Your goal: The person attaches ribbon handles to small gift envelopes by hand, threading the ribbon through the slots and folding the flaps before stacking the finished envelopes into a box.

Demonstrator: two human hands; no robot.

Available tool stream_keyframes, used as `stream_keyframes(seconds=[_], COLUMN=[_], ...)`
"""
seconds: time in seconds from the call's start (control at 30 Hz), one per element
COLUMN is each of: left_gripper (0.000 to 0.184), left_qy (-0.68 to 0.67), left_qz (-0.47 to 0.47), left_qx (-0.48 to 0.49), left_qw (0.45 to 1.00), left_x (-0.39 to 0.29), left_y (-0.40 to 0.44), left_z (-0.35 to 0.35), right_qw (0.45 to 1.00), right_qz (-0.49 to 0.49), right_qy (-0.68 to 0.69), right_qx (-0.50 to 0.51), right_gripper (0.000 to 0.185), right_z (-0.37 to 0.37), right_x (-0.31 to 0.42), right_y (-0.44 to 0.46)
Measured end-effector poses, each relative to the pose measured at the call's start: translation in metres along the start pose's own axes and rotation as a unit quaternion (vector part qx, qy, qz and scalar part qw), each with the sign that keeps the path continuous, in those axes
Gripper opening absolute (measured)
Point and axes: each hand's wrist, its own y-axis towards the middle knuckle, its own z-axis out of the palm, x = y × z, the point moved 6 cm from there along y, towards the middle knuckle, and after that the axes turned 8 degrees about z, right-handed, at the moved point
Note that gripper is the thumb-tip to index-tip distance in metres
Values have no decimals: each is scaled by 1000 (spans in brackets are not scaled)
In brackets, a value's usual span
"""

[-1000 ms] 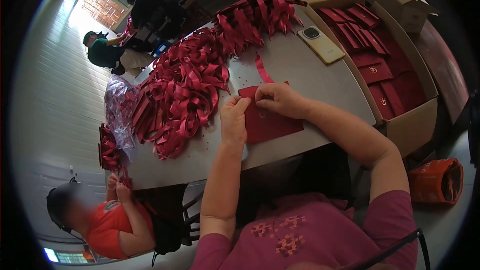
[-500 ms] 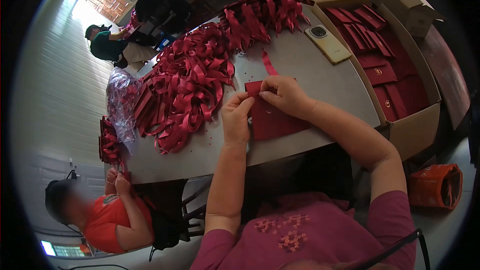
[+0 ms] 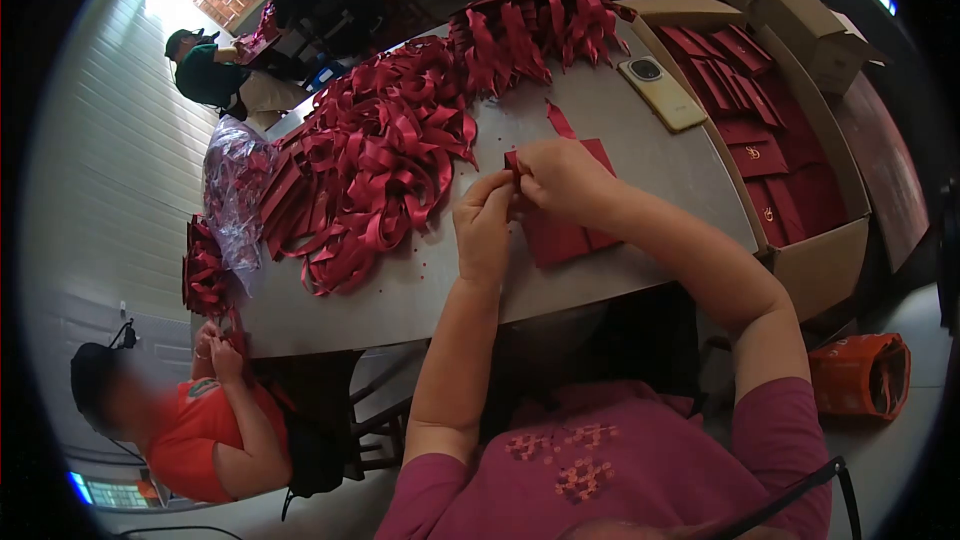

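Note:
A flat dark red envelope (image 3: 555,240) with a flap lies on the metal table in front of me. My left hand (image 3: 484,225) is closed, its thumb and fingers pinching the envelope's raised far-left edge. Right beside it, my right hand (image 3: 568,182) is also closed, with bent fingers on the same edge and the palm over the envelope. My fingers partly hide the spot they grip. Past my right hand a red ribbon end (image 3: 559,120) sticks out on the table; where it joins is hidden.
A big heap of red ribbons (image 3: 390,150) covers the table's left part, with more ribboned stacks (image 3: 520,35) at the far edge. A phone (image 3: 662,93) lies near a carton (image 3: 815,250) of red envelopes. A co-worker in red (image 3: 215,430) sits at the left.
The envelope's edge has been turned up and the envelope has rotated slightly. My right hand has rolled over it, while my left hand has shifted slightly right.

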Motion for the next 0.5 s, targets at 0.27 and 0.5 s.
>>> stream_keyframes(seconds=[0.27, 0.5], left_gripper=[22, 7], left_qy=[85, 297], left_qz=[21, 53], left_qx=[69, 105], left_qw=[994, 948], left_x=[13, 8], left_y=[8, 12], left_z=[-1, 1], right_qw=[963, 982], right_qz=[148, 67], right_qy=[223, 175], right_qx=[38, 31], right_gripper=[19, 32], right_z=[15, 5], right_x=[-41, -49], right_y=[-10, -20])
